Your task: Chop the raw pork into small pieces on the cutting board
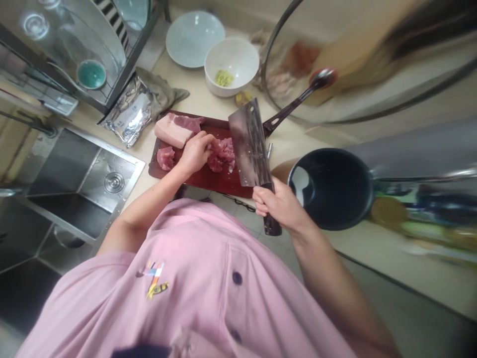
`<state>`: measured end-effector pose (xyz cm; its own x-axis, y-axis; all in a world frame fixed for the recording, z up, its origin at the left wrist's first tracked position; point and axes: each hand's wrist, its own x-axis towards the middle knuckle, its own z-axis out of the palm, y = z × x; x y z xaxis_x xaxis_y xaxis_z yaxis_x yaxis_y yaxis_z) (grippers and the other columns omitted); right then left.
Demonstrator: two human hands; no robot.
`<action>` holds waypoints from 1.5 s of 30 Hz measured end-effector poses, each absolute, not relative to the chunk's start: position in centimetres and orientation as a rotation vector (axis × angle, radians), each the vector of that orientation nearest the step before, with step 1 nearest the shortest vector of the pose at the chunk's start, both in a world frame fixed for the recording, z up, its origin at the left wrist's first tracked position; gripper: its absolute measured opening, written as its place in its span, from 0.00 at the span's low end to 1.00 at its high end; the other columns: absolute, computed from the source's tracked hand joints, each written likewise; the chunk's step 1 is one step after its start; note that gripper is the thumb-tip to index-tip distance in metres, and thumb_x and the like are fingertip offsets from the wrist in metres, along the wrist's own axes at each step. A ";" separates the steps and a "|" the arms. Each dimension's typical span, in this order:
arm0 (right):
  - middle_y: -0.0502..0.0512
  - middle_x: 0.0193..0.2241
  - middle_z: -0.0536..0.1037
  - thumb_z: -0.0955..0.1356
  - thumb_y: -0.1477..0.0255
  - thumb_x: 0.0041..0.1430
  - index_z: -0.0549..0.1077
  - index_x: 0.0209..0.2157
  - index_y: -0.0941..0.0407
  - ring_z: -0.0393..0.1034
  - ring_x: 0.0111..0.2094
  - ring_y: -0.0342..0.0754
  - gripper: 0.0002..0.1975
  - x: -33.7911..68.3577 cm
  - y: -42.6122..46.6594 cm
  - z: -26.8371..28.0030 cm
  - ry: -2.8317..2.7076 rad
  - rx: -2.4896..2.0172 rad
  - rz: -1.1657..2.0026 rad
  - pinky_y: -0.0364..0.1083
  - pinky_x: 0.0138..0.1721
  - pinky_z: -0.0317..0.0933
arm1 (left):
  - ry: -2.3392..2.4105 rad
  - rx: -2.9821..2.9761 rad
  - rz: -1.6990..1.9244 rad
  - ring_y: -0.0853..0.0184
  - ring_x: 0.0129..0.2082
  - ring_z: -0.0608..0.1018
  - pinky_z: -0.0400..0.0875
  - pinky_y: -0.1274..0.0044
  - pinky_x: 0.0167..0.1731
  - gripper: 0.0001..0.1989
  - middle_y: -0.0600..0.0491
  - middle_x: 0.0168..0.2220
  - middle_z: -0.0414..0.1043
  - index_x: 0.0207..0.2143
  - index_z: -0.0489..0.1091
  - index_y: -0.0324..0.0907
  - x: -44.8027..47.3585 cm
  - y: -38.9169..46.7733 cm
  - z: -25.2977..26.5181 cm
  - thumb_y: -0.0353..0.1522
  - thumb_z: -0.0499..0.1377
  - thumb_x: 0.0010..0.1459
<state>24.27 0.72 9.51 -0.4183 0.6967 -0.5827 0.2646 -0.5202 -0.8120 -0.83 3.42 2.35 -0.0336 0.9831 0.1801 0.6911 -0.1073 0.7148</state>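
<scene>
My right hand (278,204) is wrapped round the dark handle of a cleaver (249,144), whose broad blade is raised over the right end of the red-brown cutting board (196,178). Small bits of meat cling to the steel. My left hand (197,150) is closed, its curled fingers pressed on the chopped meat (224,153) in the middle of the board; the fingertips are partly hidden. Behind that hand lies a thick slab of raw pork (174,129) with a pale rind. A smaller chunk of meat (166,158) sits at the board's left end.
A white bowl (231,62) with chopped yellow-green bits and a pale plate (195,39) stand behind the board. Left are a silver packet (131,112), a dish rack (130,59) and a steel sink (91,174). Right are a dark pot (333,189) and a glass lid (286,107).
</scene>
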 end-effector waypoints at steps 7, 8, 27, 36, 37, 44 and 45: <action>0.39 0.18 0.58 0.67 0.65 0.55 0.56 0.31 0.51 0.51 0.15 0.36 0.13 24.8 0.9 9.5 -1.337 -1.475 1.994 0.39 0.15 0.50 | 1.315 1.571 0.778 0.71 0.28 0.75 0.70 0.80 0.30 0.06 0.57 0.28 0.71 0.34 0.66 0.40 -1.1 1.1 3.8 0.25 0.56 0.52; 0.39 0.18 0.58 0.67 0.65 0.54 0.56 0.31 0.51 0.51 0.15 0.36 0.13 24.7 1.0 9.5 -1.337 -1.471 1.997 0.39 0.15 0.50 | 1.337 1.597 0.758 0.71 0.28 0.75 0.70 0.79 0.31 0.06 0.56 0.28 0.71 0.34 0.67 0.40 -0.8 1.0 3.3 0.24 0.56 0.52; 0.39 0.18 0.60 0.67 0.65 0.54 0.58 0.33 0.51 0.51 0.14 0.36 0.11 24.5 0.5 9.1 -1.384 -1.442 2.040 0.39 0.15 0.51 | 1.349 2.348 0.424 0.54 0.51 0.68 0.58 0.61 0.54 0.03 0.46 0.47 0.68 0.27 0.72 0.40 0.0 2.4 2.8 0.29 0.62 0.53; 0.40 0.19 0.61 0.64 0.66 0.56 0.60 0.35 0.53 0.56 0.14 0.37 0.08 23.8 0.6 7.2 -1.696 -1.449 2.026 0.39 0.14 0.53 | 1.696 1.555 0.565 0.67 0.27 0.74 0.69 0.77 0.30 0.09 0.55 0.26 0.71 0.38 0.67 0.41 -2.9 -0.2 3.7 0.30 0.60 0.53; 0.40 0.19 0.61 0.64 0.66 0.56 0.60 0.35 0.53 0.55 0.14 0.37 0.08 23.5 0.6 6.8 -1.725 -1.452 2.038 0.39 0.14 0.54 | 1.749 1.553 0.539 0.66 0.28 0.75 0.70 0.76 0.31 0.09 0.54 0.27 0.72 0.38 0.68 0.40 -2.8 -0.1 3.3 0.30 0.61 0.53; 0.42 0.18 0.63 0.62 0.67 0.56 0.63 0.37 0.53 0.60 0.15 0.40 0.07 23.0 0.8 5.5 -1.965 -1.588 1.854 0.40 0.17 0.56 | 2.041 1.964 0.859 0.60 0.49 0.69 0.66 0.68 0.49 0.14 0.46 0.50 0.67 0.46 0.69 0.42 -0.9 -2.1 0.5 0.31 0.60 0.56; 0.43 0.18 0.64 0.62 0.67 0.56 0.65 0.38 0.54 0.61 0.17 0.41 0.08 23.0 0.8 5.5 -2.037 -1.588 1.769 0.40 0.19 0.57 | 2.014 2.006 0.898 0.61 0.49 0.69 0.66 0.68 0.50 0.11 0.47 0.49 0.68 0.45 0.70 0.43 -0.9 -2.5 0.0 0.32 0.58 0.59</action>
